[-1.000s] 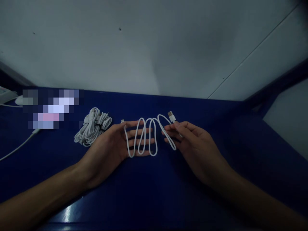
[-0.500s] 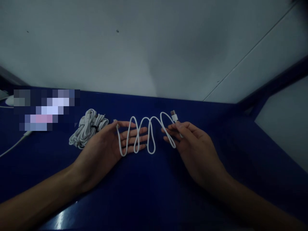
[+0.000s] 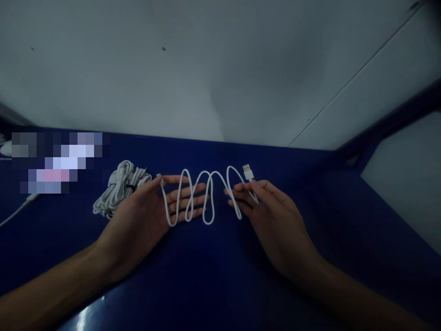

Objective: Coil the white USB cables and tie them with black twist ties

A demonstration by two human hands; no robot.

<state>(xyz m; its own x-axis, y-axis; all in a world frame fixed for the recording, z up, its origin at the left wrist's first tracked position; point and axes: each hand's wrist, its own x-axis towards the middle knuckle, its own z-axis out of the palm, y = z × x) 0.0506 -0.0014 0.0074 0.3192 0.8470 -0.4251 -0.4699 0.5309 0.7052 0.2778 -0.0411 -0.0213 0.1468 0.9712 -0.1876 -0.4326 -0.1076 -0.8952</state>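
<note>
Left hand and right hand have moved farther apart over the past second, widening the loops of the white cable between them. Left thumb and forefinger pinch its small connector; right fingertips grip behind the USB plug. Beyond the left hand, bundled cables lie on the blue desk, backed by a pale wall.

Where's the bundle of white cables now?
In the head view, the bundle of white cables lies on the blue table, left of centre, partly behind the left hand.
</note>
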